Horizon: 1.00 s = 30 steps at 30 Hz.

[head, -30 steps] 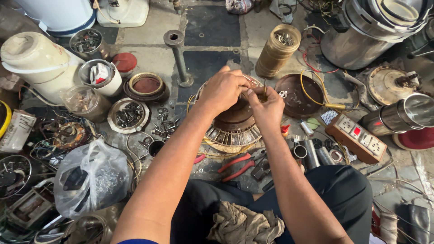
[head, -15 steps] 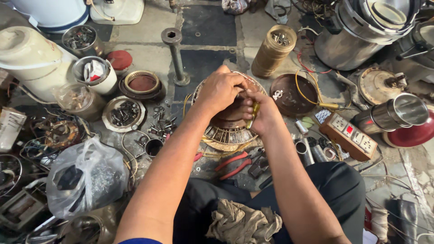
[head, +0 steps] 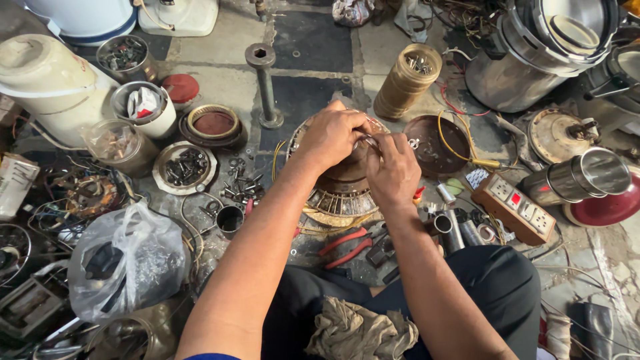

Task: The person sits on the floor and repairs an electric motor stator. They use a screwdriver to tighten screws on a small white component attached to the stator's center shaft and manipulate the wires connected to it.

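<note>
Our left hand (head: 331,137) and right hand (head: 393,170) both pinch small parts atop the round motor (head: 340,193) on the floor at centre. Red pliers (head: 347,243) crowd six o'clock, a brass cylinder (head: 407,83) one o'clock, a steel post (head: 265,87) eleven; bare tiles lie at twelve.

Bare forearms, blue sleeve edge at left upper arm, black trousers, no rings or watch visible

Both hands, the left hand (head: 331,138) and right hand (head: 393,170), cover the top of the motor (head: 340,193), so what the fingers pinch there is too small to tell. The steel pot (head: 553,47) far right and the white drum (head: 87,17) far left are cut by the frame's edge. The bag (head: 127,263) blurs its contents.
</note>
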{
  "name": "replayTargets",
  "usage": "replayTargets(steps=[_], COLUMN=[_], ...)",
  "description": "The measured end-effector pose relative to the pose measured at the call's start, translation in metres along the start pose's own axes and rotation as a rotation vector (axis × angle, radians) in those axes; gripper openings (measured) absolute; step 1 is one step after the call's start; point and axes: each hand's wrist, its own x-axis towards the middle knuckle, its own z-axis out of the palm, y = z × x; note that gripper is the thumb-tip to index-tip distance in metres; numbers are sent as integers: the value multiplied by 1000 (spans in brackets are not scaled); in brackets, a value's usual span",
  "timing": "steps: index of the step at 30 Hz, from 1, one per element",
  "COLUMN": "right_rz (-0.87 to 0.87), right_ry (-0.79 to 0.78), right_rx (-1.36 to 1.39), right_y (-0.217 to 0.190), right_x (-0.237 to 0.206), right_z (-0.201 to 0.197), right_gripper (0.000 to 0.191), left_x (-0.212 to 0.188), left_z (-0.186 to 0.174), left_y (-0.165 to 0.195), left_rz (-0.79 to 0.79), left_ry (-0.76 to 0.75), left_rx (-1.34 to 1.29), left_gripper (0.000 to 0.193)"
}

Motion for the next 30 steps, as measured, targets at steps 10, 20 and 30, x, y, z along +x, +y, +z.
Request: replayTargets(steps=[10, 20, 30], right_rz=[1359, 153, 257], right_ry=[-357, 42, 15], right_rx=[1627, 129, 260], right_y=[55, 2, 5], right_x=[22, -1, 3], right_z=[43, 2, 14], right_gripper=[14, 19, 9], left_x=[-7, -7, -6], left_z=[2, 1, 0], left_y=[-3, -2, 0], left_rz=[11, 21, 13], left_ry=[48, 67, 43], left_rx=[-4, -20, -16], left_gripper=[9, 15, 13])
